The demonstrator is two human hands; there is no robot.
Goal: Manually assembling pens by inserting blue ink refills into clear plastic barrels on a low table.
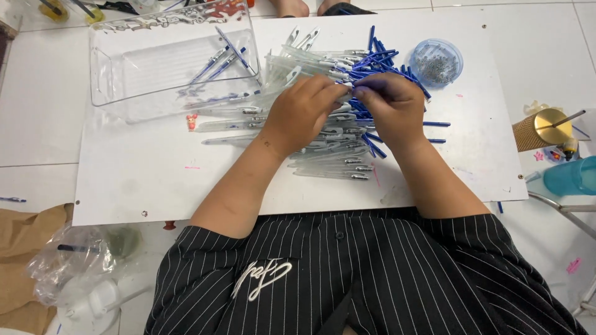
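Note:
Both hands meet over a heap of pen parts on a white board (pixel 143 180). My left hand (pixel 302 111) pinches a clear pen barrel, its fingertips touching those of my right hand (pixel 392 107). My right hand grips a thin blue refill at the barrel's end. Under the hands lie several clear pen barrels (pixel 329 162) in a row. A pile of blue refills (pixel 379 59) spreads just beyond my right hand.
A clear plastic tray (pixel 112 68) with a few assembled pens stands at the far left. A small round blue dish (pixel 437 61) of tiny metal parts sits far right. A gold cup (pixel 539 129) and a teal container (pixel 574 175) stand on the floor right. Plastic bags (pixel 74 260) lie near left.

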